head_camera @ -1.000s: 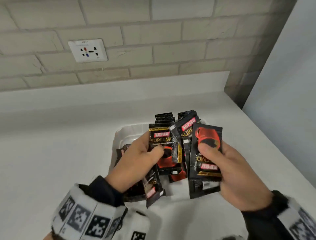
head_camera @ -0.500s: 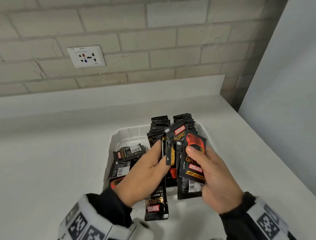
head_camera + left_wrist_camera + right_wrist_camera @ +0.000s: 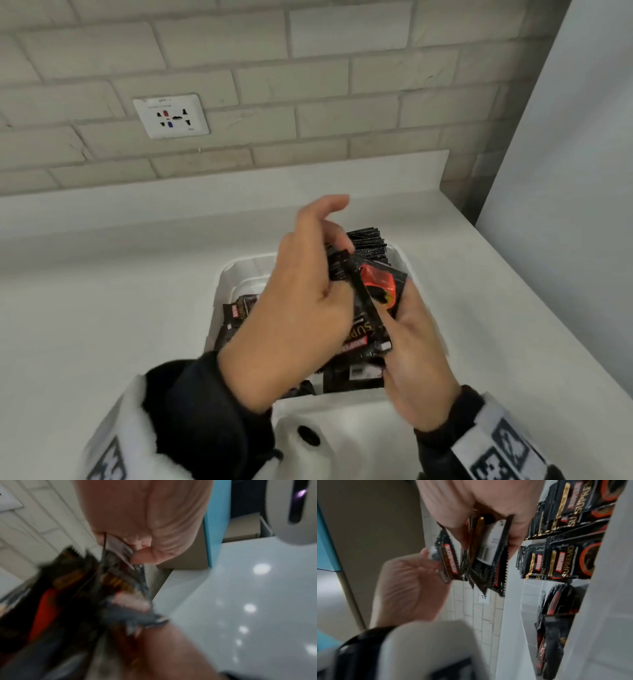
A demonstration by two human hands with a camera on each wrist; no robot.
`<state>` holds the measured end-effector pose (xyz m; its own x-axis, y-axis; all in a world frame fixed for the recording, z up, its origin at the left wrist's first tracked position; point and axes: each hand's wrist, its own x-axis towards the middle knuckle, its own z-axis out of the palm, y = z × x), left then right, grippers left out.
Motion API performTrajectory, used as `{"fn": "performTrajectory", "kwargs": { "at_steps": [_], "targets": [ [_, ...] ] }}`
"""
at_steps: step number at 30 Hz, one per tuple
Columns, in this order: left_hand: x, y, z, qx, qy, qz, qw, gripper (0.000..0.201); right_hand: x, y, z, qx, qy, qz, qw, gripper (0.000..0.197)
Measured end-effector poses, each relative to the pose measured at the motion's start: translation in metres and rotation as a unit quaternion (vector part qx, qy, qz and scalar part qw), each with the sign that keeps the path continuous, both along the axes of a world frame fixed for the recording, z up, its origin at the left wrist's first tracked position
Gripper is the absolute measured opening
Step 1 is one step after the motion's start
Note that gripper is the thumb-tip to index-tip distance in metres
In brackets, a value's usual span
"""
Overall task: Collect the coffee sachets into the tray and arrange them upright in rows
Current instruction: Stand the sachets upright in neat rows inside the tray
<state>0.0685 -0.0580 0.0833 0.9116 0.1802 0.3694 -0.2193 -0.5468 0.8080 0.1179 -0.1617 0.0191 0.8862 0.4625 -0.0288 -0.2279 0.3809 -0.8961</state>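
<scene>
Both hands moved over the tray, left hand and right hand pinching sachets.

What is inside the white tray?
The tray holds sachets standing in rows at the back and loose ones at its left. The hands and the bundle they hold cover its middle and front.
</scene>
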Motion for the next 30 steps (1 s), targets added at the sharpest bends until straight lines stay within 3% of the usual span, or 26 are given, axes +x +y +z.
{"fn": "performTrajectory", "kwargs": {
  "at_steps": [4, 6, 8, 9, 13, 15, 17, 20, 21, 24, 27, 30],
  "targets": [
    [0.010, 0.000, -0.016, 0.153, 0.001, 0.030, 0.988, 0.070, -0.002, -0.003, 0.002, 0.052, 0.053, 0.024, 0.997, 0.032],
    [0.011, 0.001, -0.022, 0.155, -0.002, 0.001, 0.988, 0.068, -0.003, -0.008, 0.002, 0.061, 0.096, 0.016, 0.993, 0.035],
    [0.013, 0.003, -0.030, 0.164, -0.014, -0.016, 0.986, 0.063, -0.004, -0.007, 0.000, 0.038, 0.084, 0.016, 0.996, 0.060],
    [0.015, 0.004, -0.032, 0.167, -0.020, -0.013, 0.986, 0.062, -0.003, -0.006, -0.002, 0.049, 0.078, 0.027, 0.995, 0.064],
    [0.015, 0.008, -0.037, 0.152, -0.060, 0.054, 0.985, 0.063, -0.001, -0.007, -0.004, 0.098, 0.071, 0.079, 0.989, 0.052],
    [0.011, 0.011, -0.039, 0.080, -0.067, 0.098, 0.990, 0.057, 0.002, -0.009, -0.005, 0.080, 0.047, 0.072, 0.993, 0.051],
    [0.004, 0.017, -0.046, -0.059, -0.036, 0.137, 0.988, 0.065, 0.005, -0.009, -0.001, 0.076, 0.030, 0.060, 0.995, 0.050],
    [-0.008, 0.017, -0.054, -0.285, 0.094, 0.087, 0.950, 0.084, 0.006, -0.008, -0.001, 0.061, -0.010, 0.042, 0.997, 0.065],
    [-0.010, 0.014, -0.055, -0.331, 0.119, 0.062, 0.934, 0.080, 0.004, -0.005, 0.001, 0.044, -0.034, 0.037, 0.998, 0.073],
    [-0.012, 0.000, -0.051, -0.363, 0.099, 0.043, 0.925, 0.049, -0.003, 0.005, -0.006, -0.029, -0.148, 0.008, 0.989, 0.065],
    [-0.011, -0.009, -0.050, -0.396, 0.073, 0.072, 0.912, 0.043, -0.011, 0.014, -0.010, -0.116, -0.223, 0.029, 0.968, 0.039],
    [-0.011, -0.013, -0.054, -0.428, 0.065, 0.097, 0.896, 0.048, -0.007, 0.021, -0.015, -0.173, -0.228, 0.028, 0.958, 0.037]
  ]
}}
